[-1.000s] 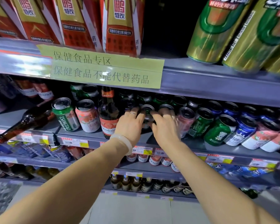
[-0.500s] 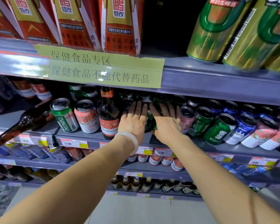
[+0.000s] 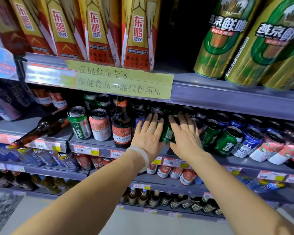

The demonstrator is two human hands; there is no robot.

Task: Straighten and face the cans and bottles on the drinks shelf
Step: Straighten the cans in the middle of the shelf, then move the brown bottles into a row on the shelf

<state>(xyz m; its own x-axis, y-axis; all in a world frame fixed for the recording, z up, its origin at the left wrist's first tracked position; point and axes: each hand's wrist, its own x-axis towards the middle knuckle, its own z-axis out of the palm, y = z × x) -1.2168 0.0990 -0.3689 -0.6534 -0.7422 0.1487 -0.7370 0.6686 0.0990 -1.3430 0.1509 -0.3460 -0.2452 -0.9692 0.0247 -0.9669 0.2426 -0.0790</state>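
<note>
Both my hands reach into the middle drinks shelf [image 3: 98,145]. My left hand [image 3: 148,134], with a ring and a white bangle, lies flat with fingers spread against a blue can [image 3: 138,118]. My right hand [image 3: 185,134] is flat and spread on the other side. Between the two palms stands a green can [image 3: 167,133], touched from both sides. Left of my hands stand a brown Budweiser bottle [image 3: 121,126], a pink can [image 3: 100,124] and a green Tsingtao can [image 3: 79,122]. A brown bottle [image 3: 41,129] lies tipped over at the shelf's left.
Right of my hands run rows of green cans [image 3: 227,141], blue cans [image 3: 248,143] and pink cans [image 3: 268,148]. The shelf above [image 3: 227,94] holds red-gold cartons and tall green-gold cans, with a yellow paper sign [image 3: 120,80]. Lower shelves hold more cans and bottles.
A second ago my fingers were curled over the can tops. They have since opened flat, and both hands now press the sides of the cans.
</note>
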